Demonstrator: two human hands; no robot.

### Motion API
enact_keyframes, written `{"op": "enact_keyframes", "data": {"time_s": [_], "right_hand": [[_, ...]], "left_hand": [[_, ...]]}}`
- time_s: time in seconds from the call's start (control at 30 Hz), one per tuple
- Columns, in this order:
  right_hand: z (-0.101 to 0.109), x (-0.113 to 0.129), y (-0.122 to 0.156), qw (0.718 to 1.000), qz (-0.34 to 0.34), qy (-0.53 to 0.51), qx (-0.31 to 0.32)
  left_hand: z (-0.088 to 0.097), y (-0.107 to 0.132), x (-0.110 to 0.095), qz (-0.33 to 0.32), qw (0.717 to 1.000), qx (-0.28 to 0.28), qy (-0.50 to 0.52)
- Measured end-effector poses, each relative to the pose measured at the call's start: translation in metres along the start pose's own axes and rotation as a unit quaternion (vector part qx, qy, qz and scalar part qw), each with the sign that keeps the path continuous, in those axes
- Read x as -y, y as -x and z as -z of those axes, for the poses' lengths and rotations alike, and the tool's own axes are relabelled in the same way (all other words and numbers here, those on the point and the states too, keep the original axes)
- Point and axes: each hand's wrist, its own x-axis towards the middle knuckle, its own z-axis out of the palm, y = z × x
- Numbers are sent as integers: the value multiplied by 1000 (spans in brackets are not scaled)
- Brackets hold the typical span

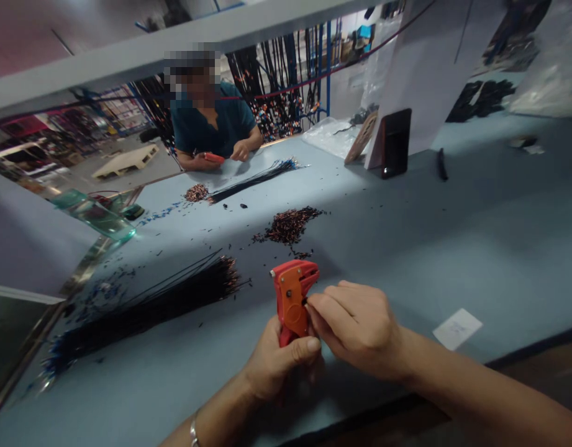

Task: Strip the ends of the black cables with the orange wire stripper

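My left hand (279,363) is wrapped round the handles of a red and orange wire stripper (292,297), held upright over the pale blue table (453,236). My right hand (355,326) is pinched at the tool's jaw on its right side; whatever it pinches is too small to make out. A bundle of thin black wires (146,307) with bare copper ends lies just left of the tool. A heap of stripped insulation bits (290,226) sits beyond it.
Across the table a person in a teal shirt (211,124) works with another red tool beside a second wire bundle (253,180) and a small scrap heap (196,192). A white slip (457,328) lies at my right. A dark phone (395,143) leans against a card. Green trays (97,214) stand at left.
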Motion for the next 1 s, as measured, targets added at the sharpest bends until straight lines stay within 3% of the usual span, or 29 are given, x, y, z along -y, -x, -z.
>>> {"op": "enact_keyframes", "data": {"time_s": [0.57,0.8,1.0], "right_hand": [[1,0,-2,1000,16,-11,-11],[0,-4,-4,1000,2,-1,-5],[-3,-8,1,998,-38,-51,7]], "left_hand": [[5,0,10,-11,998,4,54],[8,-3,2,-90,994,-19,51],[7,-5,-5,-99,987,-49,115]]}}
